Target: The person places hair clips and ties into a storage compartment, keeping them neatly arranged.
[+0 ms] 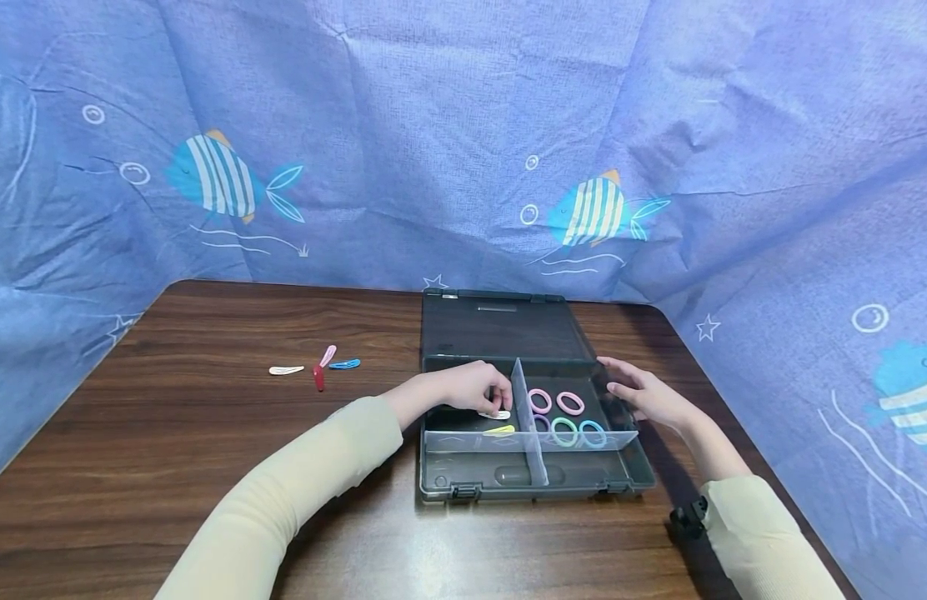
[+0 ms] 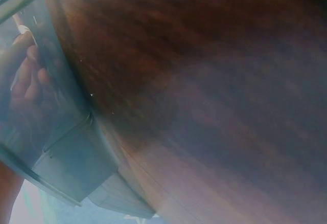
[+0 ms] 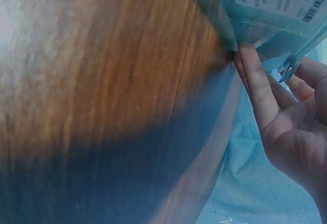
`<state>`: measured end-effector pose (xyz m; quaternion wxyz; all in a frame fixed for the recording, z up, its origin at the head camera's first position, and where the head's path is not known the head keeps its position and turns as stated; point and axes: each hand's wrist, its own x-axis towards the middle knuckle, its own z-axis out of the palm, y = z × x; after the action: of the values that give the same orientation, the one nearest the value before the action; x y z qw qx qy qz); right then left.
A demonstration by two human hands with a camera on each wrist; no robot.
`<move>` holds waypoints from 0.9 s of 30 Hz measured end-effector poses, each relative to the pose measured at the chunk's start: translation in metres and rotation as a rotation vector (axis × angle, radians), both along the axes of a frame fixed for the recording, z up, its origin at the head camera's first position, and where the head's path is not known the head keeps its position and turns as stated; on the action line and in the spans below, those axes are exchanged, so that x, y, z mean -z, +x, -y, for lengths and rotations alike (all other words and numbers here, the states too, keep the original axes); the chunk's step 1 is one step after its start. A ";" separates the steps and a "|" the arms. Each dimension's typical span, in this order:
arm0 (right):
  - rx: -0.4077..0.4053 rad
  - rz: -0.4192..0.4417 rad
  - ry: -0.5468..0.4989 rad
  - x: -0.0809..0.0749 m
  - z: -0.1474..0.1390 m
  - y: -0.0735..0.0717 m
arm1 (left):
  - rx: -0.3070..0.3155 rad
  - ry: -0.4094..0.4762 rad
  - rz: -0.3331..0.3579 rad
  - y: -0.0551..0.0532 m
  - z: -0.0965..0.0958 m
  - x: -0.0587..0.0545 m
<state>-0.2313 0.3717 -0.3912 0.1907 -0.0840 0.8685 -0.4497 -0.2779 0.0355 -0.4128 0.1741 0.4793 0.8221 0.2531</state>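
Observation:
My left hand [image 1: 474, 387] reaches into the back left compartment of a translucent grey divided box [image 1: 478, 492], its fingertips pinching a white snap hair clip [image 1: 497, 415]. A yellow hair clip [image 1: 499, 430] lies just in front of it in the same compartment. In the left wrist view, the fingers show through the box's clear wall. My right hand [image 1: 651, 398] is at the box's right side, fairly straight fingers touching the outer wall and thumb near the rim. Pink, purple, green and blue hair ties [image 1: 571, 403] lie in the back right compartment.
Left of the box, white [image 1: 286, 370], pink [image 1: 328, 356], red [image 1: 318, 378] and blue [image 1: 346, 364] hair clips lie on the wooden table [image 1: 171, 433]. The box lid [image 1: 501, 329] lies open toward the back. A blue fish-print cloth [image 1: 433, 125] hangs behind the table.

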 end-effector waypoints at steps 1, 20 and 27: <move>0.000 0.001 -0.001 0.000 0.000 0.000 | 0.000 0.005 0.006 0.000 0.001 0.000; -0.007 0.007 0.005 -0.002 0.003 0.002 | -0.017 0.124 0.032 0.006 0.023 -0.027; -0.001 0.005 0.003 -0.002 0.002 0.002 | -0.053 0.145 0.028 0.012 0.034 -0.039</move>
<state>-0.2291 0.3697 -0.3889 0.1933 -0.0829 0.8687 -0.4484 -0.2663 0.0014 -0.3738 0.1437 0.4652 0.8114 0.3234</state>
